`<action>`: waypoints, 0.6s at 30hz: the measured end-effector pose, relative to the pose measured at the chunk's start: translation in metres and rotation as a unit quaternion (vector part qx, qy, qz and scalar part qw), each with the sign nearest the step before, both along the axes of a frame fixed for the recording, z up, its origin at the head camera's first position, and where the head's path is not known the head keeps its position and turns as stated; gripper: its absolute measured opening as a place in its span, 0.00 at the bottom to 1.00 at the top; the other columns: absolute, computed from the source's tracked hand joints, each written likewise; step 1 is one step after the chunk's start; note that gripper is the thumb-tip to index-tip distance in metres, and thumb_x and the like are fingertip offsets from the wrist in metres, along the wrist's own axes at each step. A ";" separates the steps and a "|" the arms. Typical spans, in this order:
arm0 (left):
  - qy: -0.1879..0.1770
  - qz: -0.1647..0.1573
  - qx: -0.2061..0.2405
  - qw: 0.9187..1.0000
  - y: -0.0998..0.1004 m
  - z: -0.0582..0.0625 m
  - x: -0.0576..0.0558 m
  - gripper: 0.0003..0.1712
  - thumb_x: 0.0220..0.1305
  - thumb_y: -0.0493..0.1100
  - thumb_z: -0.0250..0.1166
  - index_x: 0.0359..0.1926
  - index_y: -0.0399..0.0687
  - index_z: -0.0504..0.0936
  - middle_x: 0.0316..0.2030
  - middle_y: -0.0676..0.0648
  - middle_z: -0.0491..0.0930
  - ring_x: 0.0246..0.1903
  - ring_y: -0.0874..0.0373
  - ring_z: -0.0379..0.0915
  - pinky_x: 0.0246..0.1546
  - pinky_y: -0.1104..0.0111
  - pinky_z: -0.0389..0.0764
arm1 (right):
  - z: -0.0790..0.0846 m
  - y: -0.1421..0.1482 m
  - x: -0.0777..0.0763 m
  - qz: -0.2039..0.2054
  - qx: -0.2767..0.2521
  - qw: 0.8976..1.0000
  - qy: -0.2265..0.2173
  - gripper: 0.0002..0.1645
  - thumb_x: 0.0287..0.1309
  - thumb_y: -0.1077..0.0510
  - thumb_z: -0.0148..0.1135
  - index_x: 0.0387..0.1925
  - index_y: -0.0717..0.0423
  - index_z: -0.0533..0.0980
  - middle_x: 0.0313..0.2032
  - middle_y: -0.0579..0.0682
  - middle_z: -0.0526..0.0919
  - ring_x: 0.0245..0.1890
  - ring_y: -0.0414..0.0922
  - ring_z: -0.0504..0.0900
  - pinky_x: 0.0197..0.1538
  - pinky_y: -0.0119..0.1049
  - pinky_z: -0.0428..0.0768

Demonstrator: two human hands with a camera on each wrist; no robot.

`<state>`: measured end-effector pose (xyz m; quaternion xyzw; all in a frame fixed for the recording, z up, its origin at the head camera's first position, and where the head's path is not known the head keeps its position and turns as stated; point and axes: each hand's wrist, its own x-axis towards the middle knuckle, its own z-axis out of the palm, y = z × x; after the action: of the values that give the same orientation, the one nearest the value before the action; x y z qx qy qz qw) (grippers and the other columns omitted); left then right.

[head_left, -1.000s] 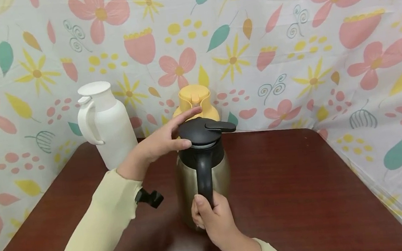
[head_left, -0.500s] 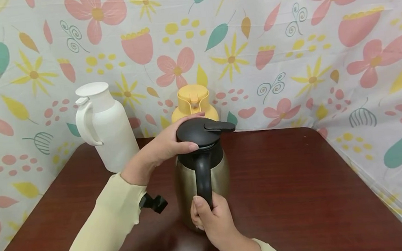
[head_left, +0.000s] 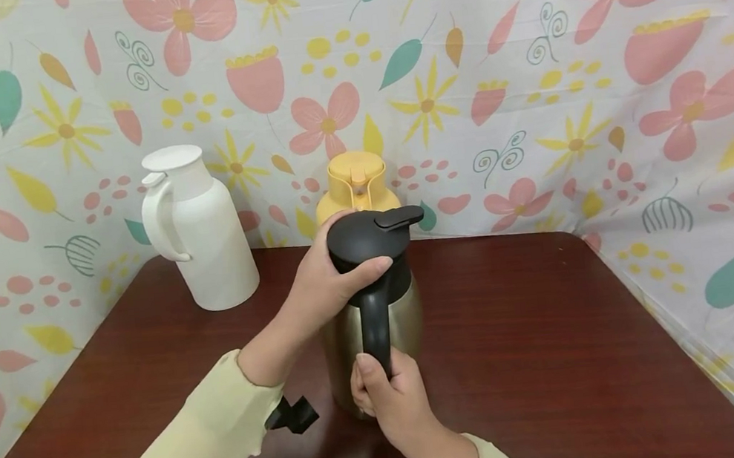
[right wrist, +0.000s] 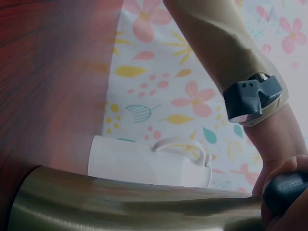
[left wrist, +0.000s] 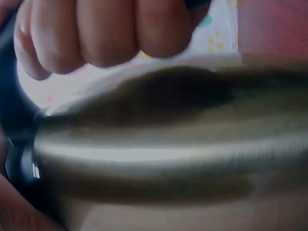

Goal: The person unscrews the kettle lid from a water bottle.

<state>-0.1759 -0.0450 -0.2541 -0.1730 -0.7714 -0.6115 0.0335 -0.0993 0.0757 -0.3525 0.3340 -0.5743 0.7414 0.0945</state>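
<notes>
A brushed gold-toned thermal jug [head_left: 406,322] stands upright on the table in the head view. My left hand [head_left: 325,278] grips its black lid [head_left: 363,238] from the left, thumb across the near side and fingers around the far side. The lid's lever [head_left: 401,216] points right. My right hand [head_left: 394,398] holds the lower part of the black handle [head_left: 374,321], which faces me. In the left wrist view, the curled right fingers [left wrist: 108,33] show above the metal body. The right wrist view shows the jug [right wrist: 120,204] along the bottom and the rounded handle [right wrist: 285,192] at the right.
A white jug [head_left: 217,248] stands on the dark red wooden table [head_left: 520,340] at the back left. Directly behind the gold jug is a yellow jug [head_left: 356,178], partly hidden. A floral curtain [head_left: 428,43] closes off the back and sides.
My left hand has moved right and closed around the lid, its thumb now farther across the front. The lid has turned slightly, its lever swinging toward the back. My right hand keeps the handle.
</notes>
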 end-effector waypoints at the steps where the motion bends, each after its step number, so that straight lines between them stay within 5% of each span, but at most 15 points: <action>1: -0.002 0.000 0.001 1.000 0.000 0.000 0.001 0.43 0.56 0.49 0.73 0.72 0.58 0.66 0.58 0.45 0.79 0.54 0.52 0.78 0.55 0.63 0.78 | 0.001 0.000 0.000 0.002 -0.001 1.000 0.003 0.29 0.81 0.57 0.45 0.19 0.66 0.61 0.10 0.59 0.56 0.10 0.37 0.55 0.14 0.25 0.58; 6: -0.018 -0.011 -0.008 1.000 -0.004 0.002 0.000 0.48 0.54 0.54 0.74 0.75 0.59 0.64 0.61 0.45 0.78 0.57 0.51 0.77 0.59 0.59 0.78 | 0.002 0.000 0.000 0.003 0.001 1.000 0.017 0.28 0.81 0.58 0.44 0.19 0.66 0.61 0.10 0.59 0.57 0.09 0.39 0.55 0.14 0.25 0.59; 10: -0.023 -0.049 -0.022 0.998 -0.014 0.002 -0.006 0.73 0.40 0.80 0.73 0.81 0.56 0.53 0.73 0.44 0.68 0.72 0.47 0.65 0.73 0.48 0.67 | 0.000 0.000 0.000 0.004 0.002 1.000 0.001 0.28 0.80 0.58 0.44 0.19 0.66 0.61 0.10 0.59 0.57 0.11 0.36 0.56 0.15 0.24 0.60; 14: -0.015 -0.134 -0.015 0.991 -0.026 0.002 -0.023 0.90 0.24 0.92 0.67 0.83 0.50 0.45 0.79 0.42 0.56 0.79 0.44 0.53 0.78 0.47 0.57 | 0.001 -0.001 0.001 0.004 0.000 1.000 -0.006 0.29 0.80 0.58 0.45 0.19 0.66 0.60 0.10 0.60 0.56 0.11 0.35 0.57 0.15 0.24 0.60; 18: -0.002 -0.242 -0.020 0.970 -0.037 0.008 -0.046 0.86 0.32 0.88 0.69 0.82 0.43 0.47 0.80 0.38 0.52 0.79 0.45 0.51 0.73 0.51 0.64 | 0.002 0.000 0.001 0.004 -0.001 1.000 -0.007 0.29 0.80 0.57 0.45 0.18 0.65 0.60 0.10 0.61 0.56 0.11 0.36 0.57 0.15 0.24 0.60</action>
<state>-0.2215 -0.0818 -0.2462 -0.3540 -0.7188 -0.5859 -0.1209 -0.0986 0.0755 -0.3502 0.3311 -0.5729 0.7446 0.0881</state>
